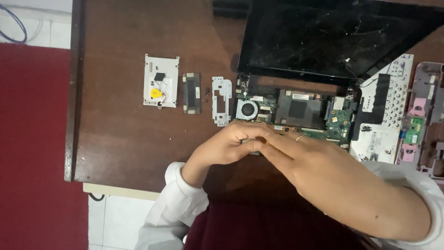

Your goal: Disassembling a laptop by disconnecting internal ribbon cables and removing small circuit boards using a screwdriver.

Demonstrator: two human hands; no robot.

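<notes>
Pressing together at the front edge of the opened laptop base (296, 113), the left hand (226, 147) and right hand (319, 169) are pinching a small grey part (252, 147), mostly hidden between them; three removed plates (192, 90) are lying left on the brown table (120, 134).

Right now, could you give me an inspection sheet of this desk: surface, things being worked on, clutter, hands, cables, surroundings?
Surface: dark brown wooden desk.
Job's things: opened laptop, bare motherboard with round cooling fan; cracked screen behind.
Clutter: white cover plate, small dark cover, white metal bracket, loose screws, perforated keyboard plate, pink casing.
Hands: left hand and right hand meet at the board's front edge, pinching a small part, mostly hidden.
Cables: blue cable on the floor.
Surroundings: red carpet, white floor tiles.
</notes>
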